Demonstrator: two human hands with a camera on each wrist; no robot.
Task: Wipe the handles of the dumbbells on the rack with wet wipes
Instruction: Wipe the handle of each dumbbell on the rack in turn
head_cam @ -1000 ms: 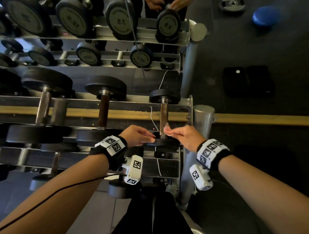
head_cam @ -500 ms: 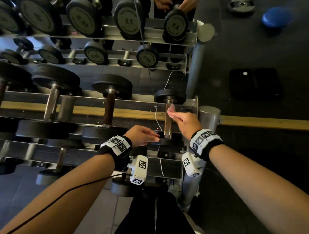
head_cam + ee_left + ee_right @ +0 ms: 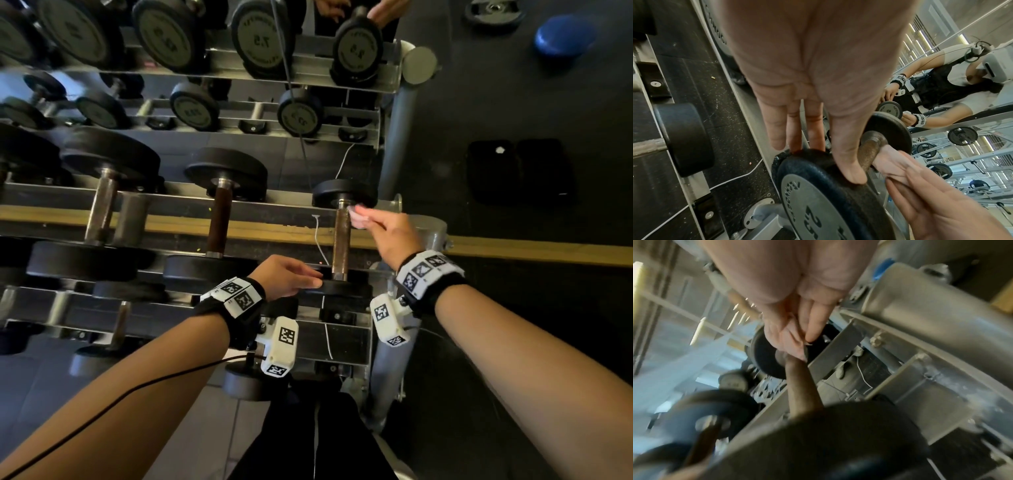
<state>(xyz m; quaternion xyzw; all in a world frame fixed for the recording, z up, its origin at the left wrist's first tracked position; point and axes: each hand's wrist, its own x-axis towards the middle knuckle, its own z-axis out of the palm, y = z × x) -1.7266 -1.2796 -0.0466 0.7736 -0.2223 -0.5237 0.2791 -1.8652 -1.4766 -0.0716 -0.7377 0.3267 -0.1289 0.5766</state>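
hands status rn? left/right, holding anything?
Left hand: open, fingers straight, resting on the near dumbbell plate.
Right hand: pinching a wet wipe against the dumbbell handle.

Rusty brown handle [image 3: 340,240] between black weights; pale pink wipe [image 3: 359,219]; black-and-white checkered wristbands [image 3: 426,272] — grey rack [image 3: 342,334].

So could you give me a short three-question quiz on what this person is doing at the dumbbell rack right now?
1. True or false: the right hand pinches a white wet wipe against the rusty brown handle of the small black dumbbell.
2. Which end of that handle is the wipe at: A near, B far, C middle?
3. Fill in: the left hand rests on the dumbbell's near ____.

Key: 1 true; 2 B; 3 black weight plate.
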